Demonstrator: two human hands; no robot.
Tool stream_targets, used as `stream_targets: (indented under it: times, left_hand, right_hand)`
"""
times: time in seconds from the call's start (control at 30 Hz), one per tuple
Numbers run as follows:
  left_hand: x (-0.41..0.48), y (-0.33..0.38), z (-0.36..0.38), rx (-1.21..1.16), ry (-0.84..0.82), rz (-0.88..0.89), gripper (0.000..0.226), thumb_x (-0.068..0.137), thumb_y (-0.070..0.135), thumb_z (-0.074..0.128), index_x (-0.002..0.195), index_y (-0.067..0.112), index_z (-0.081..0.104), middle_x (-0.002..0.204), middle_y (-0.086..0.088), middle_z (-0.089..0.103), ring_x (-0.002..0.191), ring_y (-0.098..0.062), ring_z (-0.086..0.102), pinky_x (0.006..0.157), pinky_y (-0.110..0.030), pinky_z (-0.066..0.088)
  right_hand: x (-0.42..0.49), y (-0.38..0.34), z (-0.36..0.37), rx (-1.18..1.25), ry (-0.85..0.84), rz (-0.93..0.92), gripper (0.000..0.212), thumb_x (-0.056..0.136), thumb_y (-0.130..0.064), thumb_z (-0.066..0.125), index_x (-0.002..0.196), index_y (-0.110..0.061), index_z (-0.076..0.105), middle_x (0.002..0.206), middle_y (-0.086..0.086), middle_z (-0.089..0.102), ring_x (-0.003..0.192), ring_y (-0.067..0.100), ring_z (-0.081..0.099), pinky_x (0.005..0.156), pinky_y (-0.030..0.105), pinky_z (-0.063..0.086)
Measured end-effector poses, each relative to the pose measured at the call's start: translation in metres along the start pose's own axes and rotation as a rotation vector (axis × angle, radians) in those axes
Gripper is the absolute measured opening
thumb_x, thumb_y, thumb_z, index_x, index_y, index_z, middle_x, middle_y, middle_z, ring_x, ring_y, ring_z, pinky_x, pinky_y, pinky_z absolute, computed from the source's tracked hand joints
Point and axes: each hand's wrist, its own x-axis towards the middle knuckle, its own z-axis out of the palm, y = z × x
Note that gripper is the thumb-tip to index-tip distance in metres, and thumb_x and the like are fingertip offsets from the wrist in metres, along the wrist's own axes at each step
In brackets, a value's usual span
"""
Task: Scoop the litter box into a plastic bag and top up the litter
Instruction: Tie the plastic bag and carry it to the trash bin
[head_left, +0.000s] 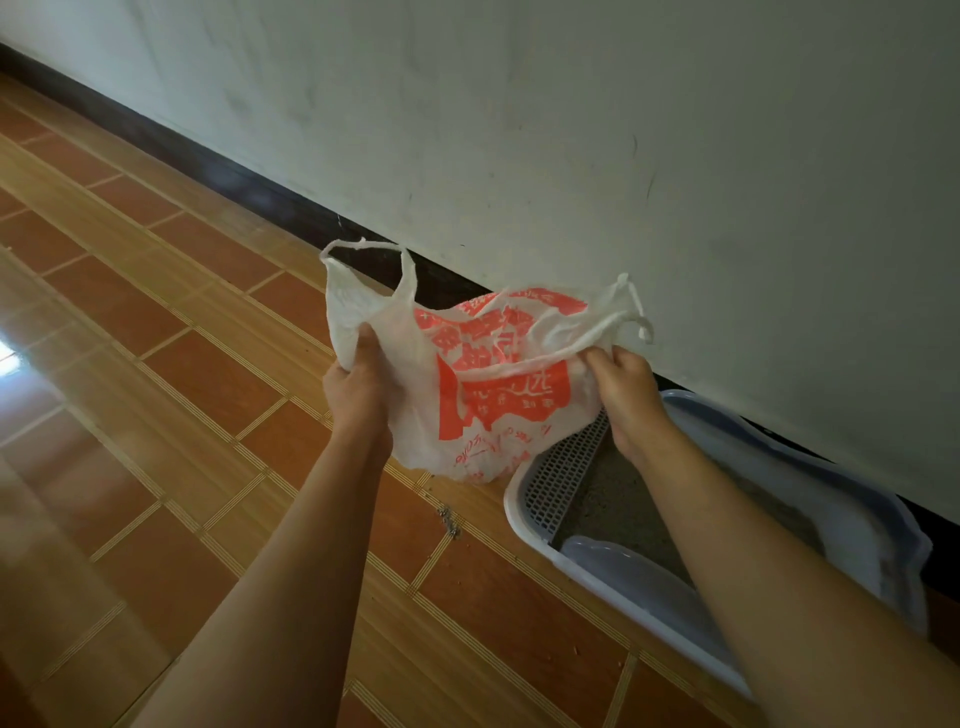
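A white plastic bag (467, 374) with red print hangs in the air in front of me, its two handles sticking up. My left hand (358, 384) grips the bag's left edge, and my right hand (623, 389) pinches its right rim, so the mouth is stretched between them. Below and to the right, a pale blue litter box (524, 514) stands on the floor against the wall. Grey litter (618, 493) and a grey perforated grid (566, 478) show inside it. My right forearm hides part of the box.
A white wall (571, 130) with a dark skirting board (260, 192) runs diagonally behind the box. The floor (156, 338) is glossy red-and-tan tile. A few spilled litter crumbs (449, 522) lie left of the box.
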Motion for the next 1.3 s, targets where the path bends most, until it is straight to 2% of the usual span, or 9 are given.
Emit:
stream_targets:
  times: [0.1, 0.17, 0.33, 0.5, 0.7, 0.8, 0.9, 1.13, 1.3]
  left_hand:
    - [0.0, 0.002, 0.0, -0.005, 0.019, 0.021, 0.033, 0.095, 0.047, 0.044, 0.102, 0.016, 0.052, 0.082, 0.008, 0.059, 0.075, -0.013, 0.058, 0.074, -0.037, 0.048]
    - [0.0, 0.002, 0.001, -0.007, 0.011, 0.022, 0.031, 0.096, 0.047, 0.042, 0.103, 0.017, 0.051, 0.081, 0.008, 0.058, 0.071, -0.01, 0.057, 0.072, -0.036, 0.047]
    - [0.002, 0.001, 0.004, 0.011, -0.031, -0.02, 0.033, 0.099, 0.043, 0.036, 0.108, 0.018, 0.055, 0.083, 0.003, 0.064, 0.073, -0.016, 0.064, 0.067, -0.038, 0.051]
    - [0.006, 0.0, 0.009, 0.053, -0.034, -0.107, 0.032, 0.101, 0.04, 0.029, 0.108, 0.016, 0.05, 0.081, -0.001, 0.062, 0.071, -0.019, 0.062, 0.072, -0.043, 0.05]
    - [0.001, -0.007, 0.007, -0.088, -0.284, -0.15, 0.027, 0.1, 0.035, 0.033, 0.093, 0.019, 0.054, 0.089, -0.007, 0.067, 0.084, -0.025, 0.065, 0.077, -0.045, 0.052]
    - [0.004, -0.011, 0.002, -0.012, -0.481, -0.123, 0.032, 0.094, 0.036, 0.046, 0.116, 0.016, 0.054, 0.105, -0.011, 0.068, 0.094, -0.028, 0.067, 0.078, -0.045, 0.055]
    - [0.006, -0.014, 0.001, 0.097, -0.538, -0.047, 0.055, 0.079, 0.026, 0.067, 0.129, 0.012, 0.049, 0.111, -0.011, 0.067, 0.093, -0.025, 0.07, 0.069, -0.041, 0.059]
    - [0.009, -0.012, 0.0, 0.127, -0.349, 0.096, 0.024, 0.088, 0.029, 0.061, 0.109, 0.017, 0.058, 0.103, -0.006, 0.069, 0.091, -0.022, 0.069, 0.079, -0.043, 0.057]
    - [0.007, -0.013, 0.004, 0.096, -0.393, 0.089, 0.017, 0.092, 0.038, 0.053, 0.101, 0.024, 0.057, 0.098, -0.003, 0.068, 0.088, -0.021, 0.069, 0.076, -0.041, 0.057]
  right_hand:
    - [0.001, -0.003, -0.006, 0.067, 0.117, 0.004, 0.017, 0.093, -0.025, 0.053, 0.083, -0.015, 0.063, 0.082, 0.001, 0.067, 0.078, 0.015, 0.064, 0.064, 0.025, 0.049]
    - [0.001, -0.004, -0.01, 0.116, 0.121, 0.009, 0.016, 0.093, -0.025, 0.053, 0.091, -0.015, 0.064, 0.088, 0.002, 0.069, 0.084, 0.017, 0.066, 0.069, 0.027, 0.051]
    - [0.003, -0.009, -0.017, 0.066, -0.054, 0.041, 0.025, 0.096, -0.025, 0.047, 0.116, -0.016, 0.059, 0.105, 0.005, 0.07, 0.099, 0.021, 0.066, 0.088, 0.04, 0.053]
    - [-0.002, -0.017, -0.025, 0.258, -0.209, 0.108, 0.034, 0.095, -0.011, 0.032, 0.099, -0.011, 0.066, 0.096, 0.01, 0.07, 0.095, 0.024, 0.064, 0.092, 0.042, 0.049]
    - [-0.008, -0.013, -0.031, 0.048, -0.451, 0.118, 0.017, 0.086, -0.013, 0.06, 0.101, -0.013, 0.069, 0.103, 0.01, 0.071, 0.103, 0.023, 0.065, 0.091, 0.037, 0.051]
    - [-0.008, -0.013, -0.028, 0.094, -0.378, 0.056, 0.022, 0.074, -0.012, 0.07, 0.095, -0.019, 0.069, 0.097, 0.002, 0.073, 0.098, 0.017, 0.067, 0.088, 0.035, 0.052]
    - [-0.005, -0.013, -0.024, 0.126, -0.259, 0.042, 0.023, 0.082, -0.004, 0.062, 0.095, -0.022, 0.067, 0.102, 0.004, 0.071, 0.101, 0.021, 0.065, 0.094, 0.041, 0.05]
    - [0.0, -0.015, -0.023, 0.075, -0.056, -0.006, 0.022, 0.094, -0.02, 0.044, 0.094, -0.02, 0.066, 0.104, 0.009, 0.069, 0.105, 0.025, 0.061, 0.099, 0.045, 0.045]
    - [-0.003, -0.018, -0.027, 0.131, -0.177, 0.04, 0.035, 0.094, -0.015, 0.036, 0.068, -0.018, 0.059, 0.068, -0.002, 0.068, 0.078, 0.017, 0.062, 0.077, 0.034, 0.048]
